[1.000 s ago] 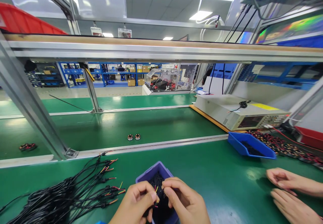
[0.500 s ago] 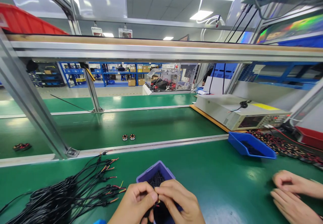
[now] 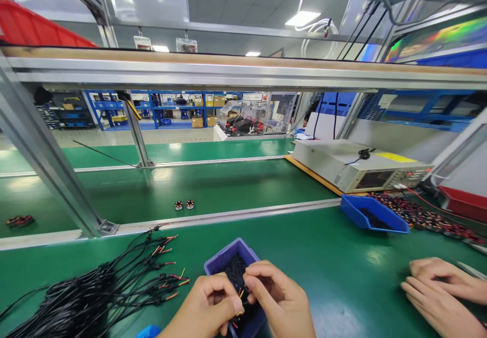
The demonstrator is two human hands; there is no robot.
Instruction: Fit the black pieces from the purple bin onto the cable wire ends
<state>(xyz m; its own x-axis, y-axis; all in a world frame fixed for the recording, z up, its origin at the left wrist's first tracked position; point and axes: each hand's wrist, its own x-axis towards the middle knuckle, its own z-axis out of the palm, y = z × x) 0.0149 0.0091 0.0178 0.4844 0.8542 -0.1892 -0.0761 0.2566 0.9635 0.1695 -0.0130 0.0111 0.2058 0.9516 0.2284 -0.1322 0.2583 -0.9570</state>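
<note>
Wires (image 3: 240, 296) with red and yellow ends sit over the purple bin (image 3: 213, 263), pinched between our left hand's (image 3: 211, 303) thumb and curled fingers. Beside them, above the bin, our right hand (image 3: 280, 297) presses thumb and fingertip together; we cannot tell on what.

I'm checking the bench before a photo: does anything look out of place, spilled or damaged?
I see no clear spill or damage. Mildly odd: a small black cable lies loose atop the grey instrument, away from the cable heap at left. That heap looks tangled, though its coloured wire ends mostly point right.
</note>
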